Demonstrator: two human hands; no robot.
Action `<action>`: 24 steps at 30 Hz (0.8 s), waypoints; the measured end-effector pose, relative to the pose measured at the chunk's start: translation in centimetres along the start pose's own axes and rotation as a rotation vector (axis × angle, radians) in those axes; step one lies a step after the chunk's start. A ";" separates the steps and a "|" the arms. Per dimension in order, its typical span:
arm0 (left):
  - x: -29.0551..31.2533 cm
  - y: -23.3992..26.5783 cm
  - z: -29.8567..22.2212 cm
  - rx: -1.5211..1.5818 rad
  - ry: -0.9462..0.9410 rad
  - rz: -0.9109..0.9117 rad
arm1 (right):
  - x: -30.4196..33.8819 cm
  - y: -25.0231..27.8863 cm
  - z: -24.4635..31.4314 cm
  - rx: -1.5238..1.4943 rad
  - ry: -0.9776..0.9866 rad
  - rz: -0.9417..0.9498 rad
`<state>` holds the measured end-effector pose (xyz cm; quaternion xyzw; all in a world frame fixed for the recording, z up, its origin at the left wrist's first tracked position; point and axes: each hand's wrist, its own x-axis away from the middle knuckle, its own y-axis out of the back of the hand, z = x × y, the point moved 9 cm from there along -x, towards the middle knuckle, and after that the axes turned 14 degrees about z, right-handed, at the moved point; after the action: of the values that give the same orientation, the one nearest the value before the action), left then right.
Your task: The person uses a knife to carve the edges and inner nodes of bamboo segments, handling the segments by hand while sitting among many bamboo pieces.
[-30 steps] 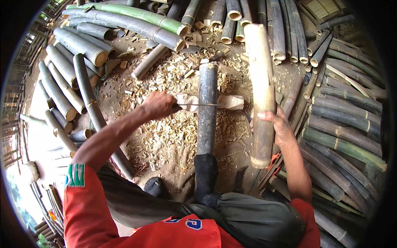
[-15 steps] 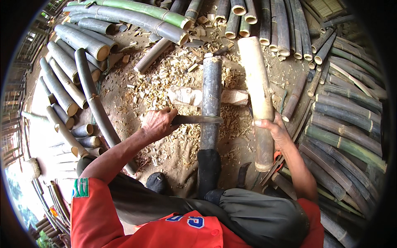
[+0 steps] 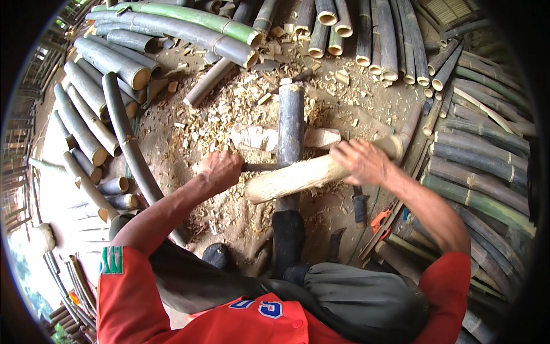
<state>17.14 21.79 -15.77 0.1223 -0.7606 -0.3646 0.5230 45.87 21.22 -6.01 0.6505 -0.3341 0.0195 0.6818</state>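
Observation:
My left hand (image 3: 220, 170) is closed around the handle of a knife (image 3: 260, 167), its blade reaching right toward a dark bamboo pole (image 3: 291, 126). Much of the blade is hidden behind a thick, pale bamboo club (image 3: 303, 176). My right hand (image 3: 361, 160) grips this club toward its right end, fingers wrapped over the top. The club slants across above the pole, its pale end low at the left. Beneath the pole lies a whitish log (image 3: 252, 138), set crosswise. A foot in a black sock (image 3: 288, 232) is at the pole's near end.
Wood chips (image 3: 217, 123) litter the ground around the log. Cut bamboo lengths (image 3: 91, 140) lie at the left, with more bamboo poles (image 3: 481, 192) stacked at the right and far side. A dark-handled tool (image 3: 360, 205) and an orange tool (image 3: 380, 221) lie near my right arm.
My right hand has swung the club from upright at the right to a slant over the pole and knife. My left hand has stayed almost in place.

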 end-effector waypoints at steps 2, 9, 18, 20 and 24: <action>0.6 -0.5 0.6 0.013 0.012 0.009 | -0.2 2.1 2.9 -0.079 0.079 -0.080; -0.4 -1.0 0.4 -0.043 -0.034 -0.086 | -0.4 1.6 1.0 -0.126 -0.049 -0.045; -0.2 -1.6 0.4 0.080 -0.018 -0.061 | 1.3 -1.0 -1.0 -0.047 -0.085 0.055; -0.3 -1.2 0.7 0.088 0.020 -0.040 | 1.2 -0.1 1.6 -0.078 -0.033 0.031; -0.5 -1.3 -0.1 0.068 -0.025 -0.085 | 2.8 3.4 4.0 -0.083 0.292 -0.482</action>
<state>17.19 21.11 -16.99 0.1675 -0.7732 -0.3622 0.4929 44.74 17.03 -1.95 0.6730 -0.0683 -0.0635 0.7337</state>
